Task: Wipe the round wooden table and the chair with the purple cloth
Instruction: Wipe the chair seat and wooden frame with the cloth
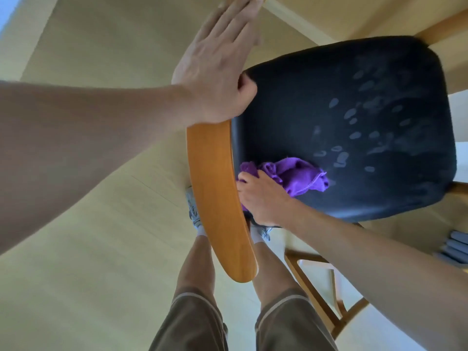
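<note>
Steadying the chair, the left hand (215, 69) lies flat, fingers straight, along the curved wooden backrest (215, 188), apparently to brace it. Right of it, the right hand (263, 198) grips the bunched purple cloth (301, 176), pressing it onto the smudged black seat (354, 127).

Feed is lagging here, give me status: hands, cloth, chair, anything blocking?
Left hand flat on the chair backrest. Right hand grips the purple cloth on the black seat, rear edge. Smudges on the seat ahead. Nothing blocking.
</note>
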A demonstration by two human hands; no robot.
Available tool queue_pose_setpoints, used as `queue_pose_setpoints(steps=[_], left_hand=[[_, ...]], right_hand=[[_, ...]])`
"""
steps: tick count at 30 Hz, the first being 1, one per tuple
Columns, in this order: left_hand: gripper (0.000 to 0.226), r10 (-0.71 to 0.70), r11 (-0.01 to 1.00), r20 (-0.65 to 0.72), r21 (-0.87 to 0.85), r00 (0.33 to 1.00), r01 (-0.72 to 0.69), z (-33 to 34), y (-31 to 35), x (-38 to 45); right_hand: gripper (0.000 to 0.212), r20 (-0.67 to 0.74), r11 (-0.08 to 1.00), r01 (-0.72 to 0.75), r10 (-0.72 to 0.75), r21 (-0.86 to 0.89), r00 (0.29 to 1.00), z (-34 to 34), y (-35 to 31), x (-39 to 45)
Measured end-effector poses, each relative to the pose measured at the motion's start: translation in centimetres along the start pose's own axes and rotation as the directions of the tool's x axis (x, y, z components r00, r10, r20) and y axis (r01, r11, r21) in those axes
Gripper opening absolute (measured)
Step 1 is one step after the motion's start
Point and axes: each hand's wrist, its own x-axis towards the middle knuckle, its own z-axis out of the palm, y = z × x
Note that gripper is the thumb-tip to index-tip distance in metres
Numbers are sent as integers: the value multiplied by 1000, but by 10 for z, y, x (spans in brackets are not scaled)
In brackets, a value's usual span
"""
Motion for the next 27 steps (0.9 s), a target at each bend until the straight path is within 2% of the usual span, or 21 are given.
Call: queue_pose_setpoints(steps=[4,6,8,10,12,13,15,17,20,23,25,27], left_hand=[[50,-38,999,102,-1,994,38,8,23,-57],[44,-31,1000,105,6,994,31,10,25,-68],[40,-32,999,94,30,995,29,9,24,-65],[39,-32,998,94,50,995,27,7,26,-64],[40,-31,999,107,46,994,26,7,27,-64],[41,-36,998,110,46,993,31,8,27,-65],[40,-41,998,107,54,993,35,9,24,-67],[39,-33,998,98,57,995,28,9,25,-66],[36,-26,996,108,91,994,16,10,26,-64],[36,-19,993,103,118,994,7,13,23,-64],[37,-11,994,99,106,995,0,13,22,-64],[36,-16,994,98,113,995,5,12,22,-64]], right_hand=[[23,192,995,101,-95,-23,977,16,-9,-45],[17,215,996,54,-67,66,974,15,-1,-55],[20,81,950,-74,52,303,995,7,11,-54],[41,-94,848,-118,194,517,977,-5,16,-34],[59,-127,800,-132,251,585,960,-16,12,-6],[56,-91,812,-156,249,563,964,-18,7,6],[38,-35,911,-156,183,382,982,-10,-5,21],[30,45,990,-66,61,127,997,5,-14,13],[30,172,996,82,-73,-46,982,23,-21,-19],[21,226,987,134,-111,-88,968,18,-13,-47],[16,287,994,109,-95,-31,953,8,-1,-59],[10,268,994,66,-89,92,959,-3,13,-67]])
